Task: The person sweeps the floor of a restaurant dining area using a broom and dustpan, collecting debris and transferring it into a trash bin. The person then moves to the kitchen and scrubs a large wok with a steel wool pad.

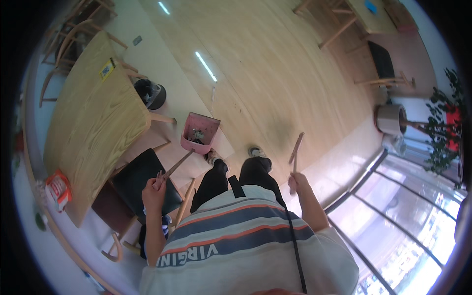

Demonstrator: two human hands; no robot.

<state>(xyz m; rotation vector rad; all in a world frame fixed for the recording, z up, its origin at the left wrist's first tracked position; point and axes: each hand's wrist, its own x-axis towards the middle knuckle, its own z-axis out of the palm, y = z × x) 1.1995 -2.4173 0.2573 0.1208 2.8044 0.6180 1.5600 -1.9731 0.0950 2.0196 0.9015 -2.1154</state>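
My left hand point(154, 191) grips the handle of a pink long-handled dustpan point(201, 146). The dustpan's open pan faces away from me, near my left shoe, with crumpled light and dark litter point(198, 135) inside. In my right hand point(299, 183) is the handle of what looks like a broom point(296, 148), its narrow pinkish head ridged along one side. That head appears out over the floor, ahead and to the right of my right shoe point(256, 151). I cannot tell whether it touches the floor.
On the left stand a wooden table point(99, 121), a dark-seated chair point(147, 182) and a lined black waste bin point(156, 96). A potted plant point(391, 118) and large window panes point(402, 225) border the right. Another chair point(381, 61) and table point(372, 18) are at upper right.
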